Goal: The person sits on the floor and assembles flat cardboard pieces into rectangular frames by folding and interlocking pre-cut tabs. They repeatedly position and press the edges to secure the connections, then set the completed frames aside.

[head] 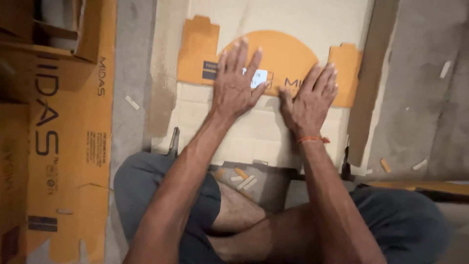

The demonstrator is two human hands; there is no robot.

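A flat die-cut cardboard sheet [254, 132], pale with an orange printed band, lies on the floor in front of my crossed legs. My left hand [236, 83] presses flat on it, fingers spread, over the orange half-round and next to a small white sticker [259, 77]. My right hand [310, 100] lies flat beside it on the edge of the orange band, fingers together, with an orange thread around the wrist. Neither hand holds anything.
A stack of orange flat cartons [63, 146] lies along the left, with an open carton [44, 39] at the top left. Small cardboard offcuts [244, 178] are scattered on the grey floor [430, 98]. A brown cardboard strip [373, 83] lies at the sheet's right edge.
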